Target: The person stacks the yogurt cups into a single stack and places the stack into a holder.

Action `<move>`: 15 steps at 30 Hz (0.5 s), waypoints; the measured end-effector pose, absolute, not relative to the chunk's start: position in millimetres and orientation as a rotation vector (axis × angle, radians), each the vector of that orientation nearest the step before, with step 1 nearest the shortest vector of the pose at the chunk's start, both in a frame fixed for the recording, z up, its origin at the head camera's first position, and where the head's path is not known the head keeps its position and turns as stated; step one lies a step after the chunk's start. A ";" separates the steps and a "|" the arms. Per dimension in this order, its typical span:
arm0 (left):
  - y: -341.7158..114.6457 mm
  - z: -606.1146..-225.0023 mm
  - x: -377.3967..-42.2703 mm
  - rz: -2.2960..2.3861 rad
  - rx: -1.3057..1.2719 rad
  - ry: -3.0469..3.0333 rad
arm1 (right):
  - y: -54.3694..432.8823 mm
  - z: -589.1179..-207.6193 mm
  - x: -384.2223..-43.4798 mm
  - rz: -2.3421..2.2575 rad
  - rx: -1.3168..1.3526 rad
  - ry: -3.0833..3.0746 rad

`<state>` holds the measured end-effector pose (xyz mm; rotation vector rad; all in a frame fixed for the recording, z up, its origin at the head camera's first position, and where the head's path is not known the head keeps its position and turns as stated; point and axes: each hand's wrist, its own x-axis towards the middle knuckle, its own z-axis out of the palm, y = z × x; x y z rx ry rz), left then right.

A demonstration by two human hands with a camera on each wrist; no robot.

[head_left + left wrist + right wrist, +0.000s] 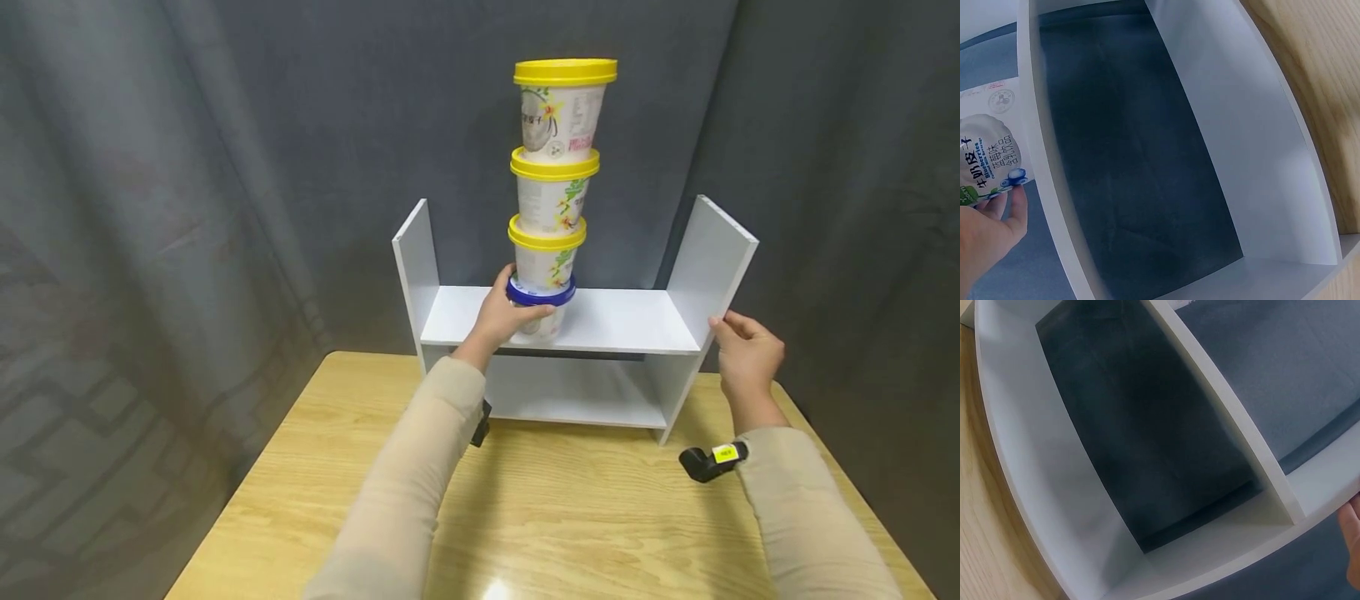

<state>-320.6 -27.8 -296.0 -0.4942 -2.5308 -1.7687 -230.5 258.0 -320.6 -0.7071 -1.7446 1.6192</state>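
A white tub with a blue lid stands on the upper board of a white shelf, at the bottom of a tall stack. My left hand grips this tub around its side, thumb across the front. Blueberry print shows on the tub in the left wrist view, with fingers at its lower edge. Three yellow-lidded tubs rise above it, the topmost highest. On the right, my right hand pinches the front edge of the shelf's side panel.
The shelf stands at the back of a wooden table, with a lower board under the upper one. Grey curtains hang behind and on both sides. Each wrist wears a black camera.
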 end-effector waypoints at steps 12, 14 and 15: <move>-30.0 -289.5 -318.4 -1.767 -0.536 -2.568 | 254.4 -321.9 -225.8 1.626 -0.710 -1.731; -30.9 -289.0 -317.8 -1.758 -0.528 -2.574 | 254.0 -322.8 -224.3 1.616 -0.725 -1.762; -31.2 -288.8 -317.4 -1.754 -0.519 -2.581 | 253.9 -323.4 -223.7 1.609 -0.732 -1.778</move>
